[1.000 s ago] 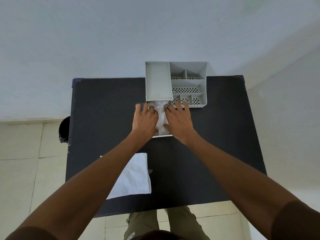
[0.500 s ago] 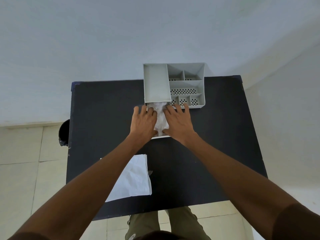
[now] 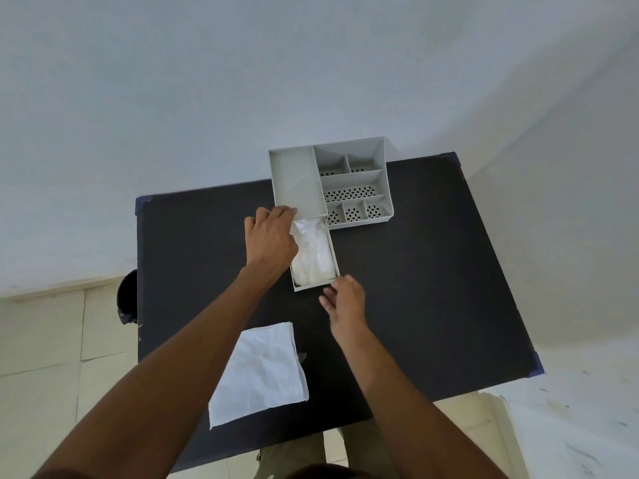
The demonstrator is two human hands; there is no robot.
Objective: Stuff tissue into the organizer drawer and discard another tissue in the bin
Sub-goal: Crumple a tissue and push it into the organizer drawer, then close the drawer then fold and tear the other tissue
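White tissue [image 3: 313, 257] crumpled in open drawer [image 3: 316, 287], frame centre; soft, light, springy. Left hand [image 3: 271, 242] fingers curled against drawer's left side. Right hand [image 3: 345, 299] loosely spread, empty, at front corner. Flat tissue [image 3: 259, 373] lower centre: pinch edge.

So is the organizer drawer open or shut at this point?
Open. The drawer sticks out from the organizer toward the person, crumpled tissue showing inside; the left hand rests at its left side.

Your view: a black table against a pale wall.
You look down on the dark tabletop [image 3: 432, 305]; the plain wall [image 3: 207, 81] rises behind it, and cream floor tiles [image 3: 41, 340] spread to your left.
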